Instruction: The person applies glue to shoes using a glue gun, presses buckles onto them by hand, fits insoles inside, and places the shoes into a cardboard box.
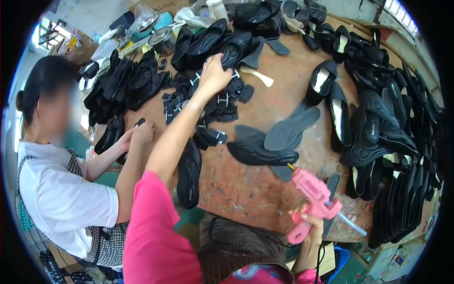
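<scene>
My left hand [215, 75] reaches to the far side of the table, its fingers bent at a pile of black shoe soles [235, 49]; whether it grips one is hard to tell. Just below it lie small black bow pieces [220, 105] with shiny buckles. My right hand [307, 218] is wrapped round the handle of a pink glue gun [309, 189], a glue stick jutting from its back. Its nozzle points at several black insoles [262, 150] stacked loosely mid-table. One black sole [189, 175] lies near the front edge.
A co-worker [66, 184] in a white shirt sits at the left, both hands at a black item. Black shoes [322, 80] and heaped soles [378, 128] cover the right side. A metal pot [162, 41] and a white shoehorn-shaped piece [257, 76] are farther back.
</scene>
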Demonstrator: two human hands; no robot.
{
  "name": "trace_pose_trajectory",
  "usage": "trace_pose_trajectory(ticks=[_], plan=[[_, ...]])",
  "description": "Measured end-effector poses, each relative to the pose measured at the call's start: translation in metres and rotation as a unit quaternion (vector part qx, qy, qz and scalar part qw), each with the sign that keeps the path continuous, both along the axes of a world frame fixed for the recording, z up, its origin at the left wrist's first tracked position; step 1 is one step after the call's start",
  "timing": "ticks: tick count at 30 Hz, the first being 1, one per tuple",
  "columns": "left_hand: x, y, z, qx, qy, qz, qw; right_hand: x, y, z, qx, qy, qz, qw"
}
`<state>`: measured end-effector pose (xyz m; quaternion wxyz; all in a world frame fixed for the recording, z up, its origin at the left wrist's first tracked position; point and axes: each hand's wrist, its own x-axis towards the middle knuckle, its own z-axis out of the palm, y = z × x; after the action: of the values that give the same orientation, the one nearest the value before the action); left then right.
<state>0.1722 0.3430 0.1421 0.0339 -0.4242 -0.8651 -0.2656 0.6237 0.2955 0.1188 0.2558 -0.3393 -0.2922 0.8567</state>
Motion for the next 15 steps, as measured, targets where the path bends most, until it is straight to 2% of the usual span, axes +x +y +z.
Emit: trace_pose_trajectory(ticks=[1,4,7,8,9,10,12,13,15], plan=[[-0.016,0.026,-0.014,-0.033,0.091,0.082,0.992,0.001,0.001,0.001,0.008,-0.006,-0.008,1.0],[-0.064,0.056,-0.041,-0.155,0.224,0.094,0.957,0.003,0.004,0.005,0.026,-0.016,-0.044,0.999],[-0.063,0.06,-0.038,-0.167,0.255,0.077,0.949,0.012,0.006,-0.001,0.02,0.002,-0.09,0.996],[-0.062,0.056,-0.034,-0.102,0.209,0.07,0.97,0.013,0.006,-0.005,0.024,-0.013,-0.089,0.996],[-0.061,0.054,-0.03,-0.01,0.236,0.073,0.969,0.013,0.007,-0.006,0.033,-0.004,-0.095,0.995],[-0.051,0.049,-0.009,0.031,0.235,0.091,0.967,0.012,0.008,-0.004,0.04,0.002,-0.1,0.994],[-0.036,0.03,0.03,0.209,0.297,0.04,0.931,0.013,0.006,-0.006,0.058,0.012,-0.115,0.992],[0.009,-0.003,0.079,0.242,0.293,0.043,0.924,0.011,0.004,0.005,0.062,-0.004,-0.115,0.991],[0.071,-0.053,0.106,0.256,0.213,0.038,0.942,0.014,0.002,0.003,0.111,-0.002,-0.127,0.986]])
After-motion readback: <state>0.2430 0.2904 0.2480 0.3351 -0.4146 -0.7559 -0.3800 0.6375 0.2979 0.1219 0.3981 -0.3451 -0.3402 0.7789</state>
